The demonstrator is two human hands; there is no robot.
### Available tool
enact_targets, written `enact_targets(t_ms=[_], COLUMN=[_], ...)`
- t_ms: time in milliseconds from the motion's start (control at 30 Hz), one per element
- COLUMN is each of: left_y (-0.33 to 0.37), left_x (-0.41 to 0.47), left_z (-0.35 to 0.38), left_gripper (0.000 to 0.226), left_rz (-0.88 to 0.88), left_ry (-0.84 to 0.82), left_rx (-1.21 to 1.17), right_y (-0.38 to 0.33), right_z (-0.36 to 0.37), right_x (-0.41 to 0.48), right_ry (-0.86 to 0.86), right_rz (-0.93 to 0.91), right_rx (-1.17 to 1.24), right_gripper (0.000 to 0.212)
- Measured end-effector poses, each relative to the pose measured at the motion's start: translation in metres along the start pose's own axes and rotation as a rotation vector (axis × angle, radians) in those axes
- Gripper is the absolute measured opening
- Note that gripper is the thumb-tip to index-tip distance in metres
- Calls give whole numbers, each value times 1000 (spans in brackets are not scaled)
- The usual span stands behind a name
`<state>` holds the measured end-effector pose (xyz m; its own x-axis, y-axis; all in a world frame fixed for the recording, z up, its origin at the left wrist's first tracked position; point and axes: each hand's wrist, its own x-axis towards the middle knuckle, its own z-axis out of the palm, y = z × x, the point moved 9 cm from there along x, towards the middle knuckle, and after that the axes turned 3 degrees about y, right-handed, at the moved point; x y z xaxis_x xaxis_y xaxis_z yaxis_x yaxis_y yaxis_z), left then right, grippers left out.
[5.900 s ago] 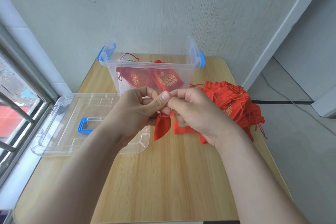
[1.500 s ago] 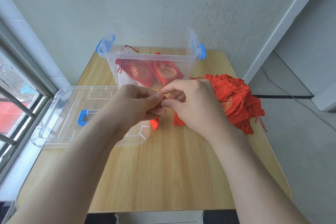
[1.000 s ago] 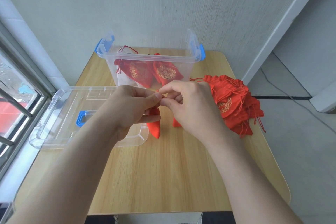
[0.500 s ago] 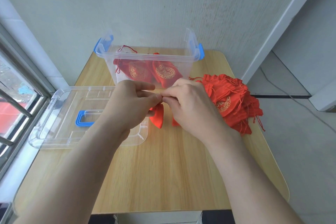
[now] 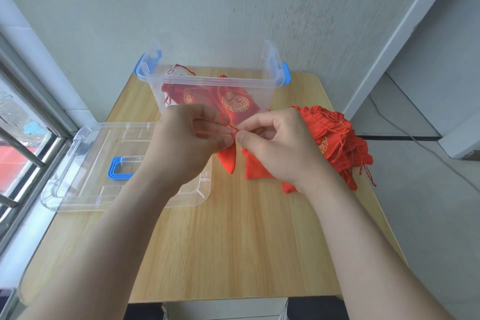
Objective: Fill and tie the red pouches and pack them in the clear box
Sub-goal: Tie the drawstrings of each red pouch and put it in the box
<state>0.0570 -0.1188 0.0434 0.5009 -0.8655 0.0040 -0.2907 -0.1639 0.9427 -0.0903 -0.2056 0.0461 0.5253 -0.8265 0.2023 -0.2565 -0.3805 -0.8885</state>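
A small red pouch (image 5: 228,161) hangs above the wooden table (image 5: 233,241), mostly hidden behind my fingers. My left hand (image 5: 187,143) grips its neck, and my right hand (image 5: 280,145) pinches the thin red drawstring (image 5: 232,126) between thumb and forefinger. Fingertips of both hands meet just in front of the clear box (image 5: 213,83), which has blue latches. Two red pouches with gold emblems (image 5: 233,104) lie inside it. A heap of loose red pouches (image 5: 335,143) sits to the right, partly behind my right hand.
The clear lid (image 5: 85,163) with a blue handle lies flat on the table's left side, overhanging toward the window frame (image 5: 23,117). A wall rises right behind the box. Off the table's right edge, a cable (image 5: 415,143) runs across the floor.
The string between my fingertips now shows as a short taut loop, and my hands have drawn slightly apart. The pouch hangs a little lower beneath my left hand.
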Motion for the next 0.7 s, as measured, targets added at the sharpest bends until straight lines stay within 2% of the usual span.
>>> enact_targets(t_ms=[100,200,300,400,533,700], left_y=[1,5,8,11,24,26], left_x=[-1,-1,-1,-1,-6,-3], left_z=[2,-3,-4,-2,3,-3], left_gripper=[25,22,15,11,13,5], left_rz=[-17,54,85,101,186,333], left_ry=[-56,2,55,36,-37,92], left_rx=[-107,-28,17,8,-2,244], right_y=[15,25,28,27,30,36], right_z=[1,10,17,21,16,12], right_x=[-2,-4,-7,-7,-5,-3], right_ry=[-86,-170,-157,-125,-69,-28], right_rz=[143,277,396,466,479,451], right_rx=[187,406,581,690,670,510], right_gripper=[12,7,7,10,10,8])
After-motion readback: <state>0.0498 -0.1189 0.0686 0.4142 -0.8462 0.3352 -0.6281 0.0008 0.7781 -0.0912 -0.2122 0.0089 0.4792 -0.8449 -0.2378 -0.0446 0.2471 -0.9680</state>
